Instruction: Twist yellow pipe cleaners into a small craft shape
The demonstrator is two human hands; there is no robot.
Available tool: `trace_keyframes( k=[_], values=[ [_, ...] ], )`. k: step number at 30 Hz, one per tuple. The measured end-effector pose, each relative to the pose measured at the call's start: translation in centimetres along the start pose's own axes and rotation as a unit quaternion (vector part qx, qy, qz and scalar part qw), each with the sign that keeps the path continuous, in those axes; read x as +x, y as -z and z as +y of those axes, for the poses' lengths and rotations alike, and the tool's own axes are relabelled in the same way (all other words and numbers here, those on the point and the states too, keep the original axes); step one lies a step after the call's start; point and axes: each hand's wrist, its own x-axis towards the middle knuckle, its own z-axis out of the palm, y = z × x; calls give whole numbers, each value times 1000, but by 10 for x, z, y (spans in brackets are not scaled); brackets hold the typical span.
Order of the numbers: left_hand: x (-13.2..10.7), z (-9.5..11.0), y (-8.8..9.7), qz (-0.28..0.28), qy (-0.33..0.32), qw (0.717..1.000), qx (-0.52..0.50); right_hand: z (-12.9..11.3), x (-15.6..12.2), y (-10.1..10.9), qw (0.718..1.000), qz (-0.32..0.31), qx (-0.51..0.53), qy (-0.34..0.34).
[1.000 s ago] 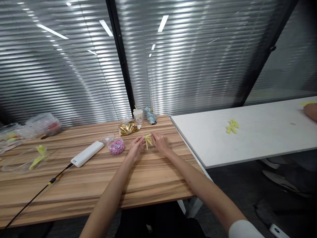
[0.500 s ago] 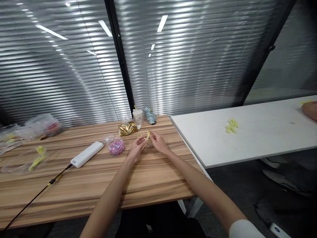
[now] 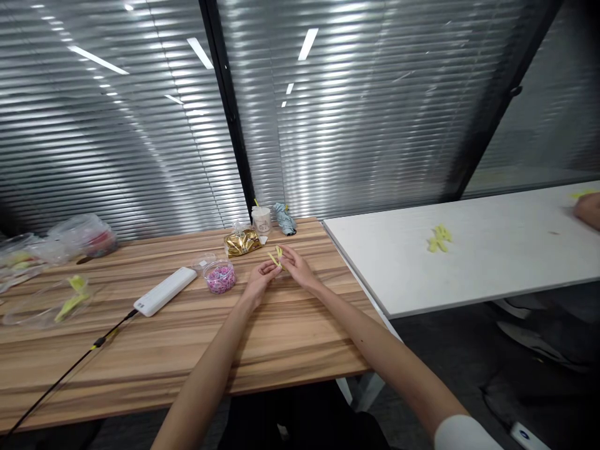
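My left hand [image 3: 259, 279] and my right hand [image 3: 294, 265] meet over the wooden table [image 3: 154, 337], fingertips pinched together on a small bundle of thin yellow strips [image 3: 276, 257]. The strips stick up between the two hands, lifted a little off the tabletop. A small clear tub of pink and purple bands [image 3: 220, 277] stands just left of my left hand.
A white power strip [image 3: 165, 290] with a black cable lies to the left. A gold packet [image 3: 242, 241], a paper cup [image 3: 261, 219] and a folded blue item [image 3: 284, 219] sit behind my hands. Plastic bags [image 3: 79, 234] lie far left. Yellow pieces [image 3: 439, 238] rest on the white table [image 3: 469, 256]; another person's hand [image 3: 588, 208] is at its far right.
Both hands have lifted the yellow strips off the table and shifted slightly away from me. The fingers now pinch closer together around the bundle.
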Motion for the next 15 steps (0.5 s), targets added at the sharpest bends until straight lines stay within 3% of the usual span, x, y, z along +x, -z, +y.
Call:
trace_keyframes(
  k=[7,15],
  values=[
    [-3,-1,-6,11,-43,998,44,1,1,0,1000,-13,8,0],
    [2,-4,-6,39,-90,994,58,8,-1,-1,988,27,-147,-28]
  ],
)
